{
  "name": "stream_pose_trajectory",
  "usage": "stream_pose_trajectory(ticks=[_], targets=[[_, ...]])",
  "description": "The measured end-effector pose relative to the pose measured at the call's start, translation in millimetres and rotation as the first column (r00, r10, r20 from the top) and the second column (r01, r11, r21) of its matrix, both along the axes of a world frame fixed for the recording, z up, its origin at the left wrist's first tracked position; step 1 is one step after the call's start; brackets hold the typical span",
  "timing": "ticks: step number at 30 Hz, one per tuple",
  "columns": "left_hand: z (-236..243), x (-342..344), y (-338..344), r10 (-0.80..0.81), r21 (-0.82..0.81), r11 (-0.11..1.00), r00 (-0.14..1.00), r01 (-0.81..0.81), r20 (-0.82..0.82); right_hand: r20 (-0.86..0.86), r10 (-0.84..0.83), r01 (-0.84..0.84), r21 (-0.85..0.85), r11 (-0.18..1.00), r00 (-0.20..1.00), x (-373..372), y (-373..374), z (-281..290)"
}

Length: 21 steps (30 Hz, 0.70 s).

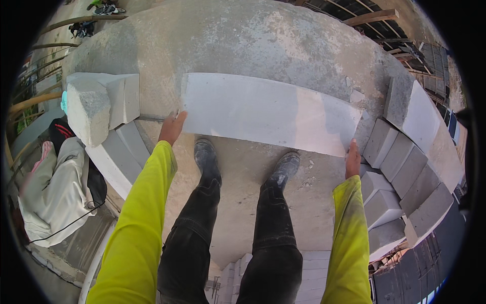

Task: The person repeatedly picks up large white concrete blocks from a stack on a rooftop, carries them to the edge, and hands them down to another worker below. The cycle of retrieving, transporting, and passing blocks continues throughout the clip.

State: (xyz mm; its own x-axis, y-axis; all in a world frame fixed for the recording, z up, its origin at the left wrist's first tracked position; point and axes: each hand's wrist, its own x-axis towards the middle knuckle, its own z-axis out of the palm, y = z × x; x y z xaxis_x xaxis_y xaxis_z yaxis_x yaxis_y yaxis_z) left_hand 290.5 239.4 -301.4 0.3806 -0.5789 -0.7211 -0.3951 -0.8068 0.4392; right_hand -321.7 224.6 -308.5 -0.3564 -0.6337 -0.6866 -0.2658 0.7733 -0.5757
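Note:
A long, pale lightweight concrete block (243, 109) lies crosswise in front of my boots, its broad flat face toward me. My left hand (173, 126) is closed on its left end, with the thumb along the near corner. At the opposite end my right hand (353, 161) grips the near right corner. The undersides of both hands' holds are hidden, and I cannot tell whether the block touches the floor or hangs just above it. Sunlight and shadow split its right part.
Concrete blocks (124, 99) are stacked at the left, and more blocks (397, 157) stand in rows at the right. My boots (205, 157) stand on a dusty concrete floor (238, 45). Pale clothing (63, 190) hangs at far left. Wooden poles (83, 20) line the left edge.

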Motion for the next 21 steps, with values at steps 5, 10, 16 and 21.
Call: stream_pose_trajectory(ticks=[5, 10, 16, 21], targets=[[-24.2, -29.9, -7.6, 0.234, -0.042, 0.971, 0.971, -0.236, -0.051, -0.126, -0.212, 0.214, 0.002, 0.977, 0.969, 5.0, -1.2, -29.0], [37.9, -14.8, -50.6, -0.2, 0.3, 0.946, 0.947, 0.121, 0.251, -0.05, -0.067, 0.067, -0.005, 0.998, 0.997, 13.9, -23.7, 14.5], [76.7, 7.2, -92.5, -0.229, 0.245, 0.956, 0.935, 0.163, 0.271, -0.098, 0.148, -0.133, 0.139, 0.981, 0.984, -20.4, -57.7, 62.0], [53.3, -12.9, -125.8, 0.329, 0.046, 0.939, 0.929, -0.341, 0.168, 0.066, -0.304, 0.3, 0.068, 0.952, 0.95, -6.7, -86.8, 37.3]])
